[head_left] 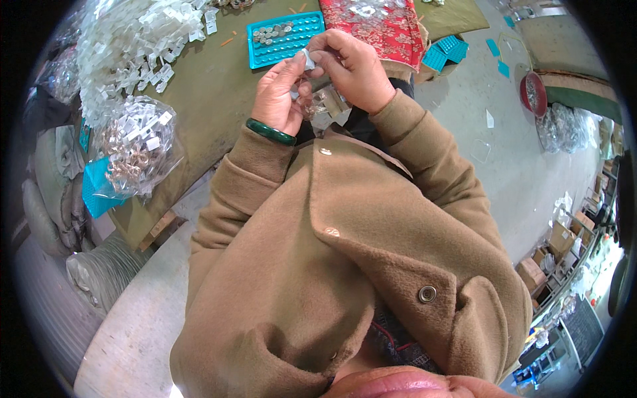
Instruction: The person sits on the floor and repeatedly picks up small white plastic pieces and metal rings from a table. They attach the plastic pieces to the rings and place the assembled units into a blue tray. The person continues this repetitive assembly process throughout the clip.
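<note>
Both hands meet at the table's near edge, just below a teal tray with rows of round hollows; several round greyish pieces lie in its far left part. My left hand, below a dark green bangle, is closed with thumb and fingers pinching a small white tag-like piece. From the other side my right hand pinches the same piece; its exact shape is partly hidden by the fingers. Under the hands there is something clear and shiny with brownish bits, too unclear to name.
A big heap of white plastic tags covers the table's far left. Nearer stands a clear bag of white tags and copper-coloured pieces, beside a teal sheet. Red patterned cloth lies right of the tray. A red basin stands farther right.
</note>
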`<state>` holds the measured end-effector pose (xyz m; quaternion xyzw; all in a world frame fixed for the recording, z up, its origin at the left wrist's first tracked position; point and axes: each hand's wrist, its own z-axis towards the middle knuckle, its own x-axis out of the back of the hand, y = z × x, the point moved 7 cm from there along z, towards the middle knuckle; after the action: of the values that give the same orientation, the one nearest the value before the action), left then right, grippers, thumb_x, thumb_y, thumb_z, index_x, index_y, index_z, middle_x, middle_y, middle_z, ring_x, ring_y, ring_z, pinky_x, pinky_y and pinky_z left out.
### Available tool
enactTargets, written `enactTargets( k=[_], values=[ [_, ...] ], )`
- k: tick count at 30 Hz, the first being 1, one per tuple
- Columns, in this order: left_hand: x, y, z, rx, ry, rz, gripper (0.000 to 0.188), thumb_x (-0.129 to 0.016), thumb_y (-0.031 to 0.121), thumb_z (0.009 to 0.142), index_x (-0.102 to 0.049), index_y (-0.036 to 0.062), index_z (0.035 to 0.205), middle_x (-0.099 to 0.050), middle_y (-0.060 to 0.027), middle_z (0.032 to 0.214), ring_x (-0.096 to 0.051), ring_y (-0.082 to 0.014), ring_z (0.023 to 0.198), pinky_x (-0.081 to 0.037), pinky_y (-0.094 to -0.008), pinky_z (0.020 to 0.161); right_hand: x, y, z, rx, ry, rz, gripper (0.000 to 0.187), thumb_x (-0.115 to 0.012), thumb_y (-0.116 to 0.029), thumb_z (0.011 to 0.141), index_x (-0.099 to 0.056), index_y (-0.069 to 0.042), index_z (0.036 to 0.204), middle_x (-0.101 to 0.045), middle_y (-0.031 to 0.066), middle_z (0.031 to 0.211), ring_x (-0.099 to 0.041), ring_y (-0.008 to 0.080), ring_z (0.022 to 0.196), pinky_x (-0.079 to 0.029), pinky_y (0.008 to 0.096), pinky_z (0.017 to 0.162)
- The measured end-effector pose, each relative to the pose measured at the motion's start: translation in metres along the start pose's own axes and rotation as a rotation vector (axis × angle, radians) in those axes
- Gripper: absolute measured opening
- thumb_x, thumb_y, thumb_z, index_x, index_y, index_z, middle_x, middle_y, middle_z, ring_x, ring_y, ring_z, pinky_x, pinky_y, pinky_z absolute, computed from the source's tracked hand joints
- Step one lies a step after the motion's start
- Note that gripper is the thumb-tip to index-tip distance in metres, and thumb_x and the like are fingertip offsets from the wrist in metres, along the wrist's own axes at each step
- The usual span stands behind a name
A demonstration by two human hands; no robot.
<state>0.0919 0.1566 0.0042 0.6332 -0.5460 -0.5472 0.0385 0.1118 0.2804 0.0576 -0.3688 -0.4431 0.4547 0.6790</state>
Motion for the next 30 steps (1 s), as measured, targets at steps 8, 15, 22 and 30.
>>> enactTargets(
  k=[8,15,22,30],
  values=[
    [0.008,0.006,-0.007,0.151,-0.010,-0.153,0.020,-0.061,0.027,0.092,-0.059,0.0089,0.100,-0.062,-0.0019,0.083,-0.043,-0.0008,0.054,-0.033,-0.0172,0.047,-0.007,0.000,0.007,-0.037,-0.033,0.031,0.011,-0.063,-0.011,0.089,-0.060,-0.001,0.091,-0.060,0.0076,0.071,-0.057,0.0108,0.064,-0.047,0.0285,0.059],
    [0.012,0.001,-0.009,0.157,-0.025,-0.143,0.021,-0.060,0.027,0.093,-0.059,0.0068,0.100,-0.062,-0.0028,0.084,-0.039,-0.0017,0.053,-0.032,-0.0179,0.047,-0.015,-0.012,0.005,0.034,-0.072,-0.173,0.006,-0.060,-0.004,0.084,-0.058,-0.001,0.090,-0.061,0.0143,0.077,-0.059,0.0255,0.070,-0.049,0.0337,0.063],
    [0.021,0.019,-0.010,-0.084,0.080,0.370,0.016,-0.060,0.022,0.093,-0.059,0.0059,0.095,-0.065,-0.0044,0.082,-0.048,-0.0028,0.053,-0.036,-0.0162,0.045,-0.024,-0.023,0.016,0.100,-0.211,-0.299,0.010,-0.060,-0.001,0.074,-0.059,-0.003,0.085,-0.061,0.0151,0.075,-0.062,0.0334,0.072,-0.049,0.0381,0.061],
    [0.025,0.075,-0.026,-0.316,0.090,0.583,0.016,-0.054,0.021,0.096,-0.062,0.0080,0.098,-0.059,0.0017,0.075,-0.042,-0.0019,0.056,-0.035,-0.0176,0.050,-0.026,-0.007,0.071,-0.009,-0.496,-0.161,0.015,-0.064,-0.014,0.081,-0.068,-0.006,0.093,-0.068,0.0136,0.081,-0.067,0.0284,0.076,-0.053,0.0346,0.071]
  ],
)
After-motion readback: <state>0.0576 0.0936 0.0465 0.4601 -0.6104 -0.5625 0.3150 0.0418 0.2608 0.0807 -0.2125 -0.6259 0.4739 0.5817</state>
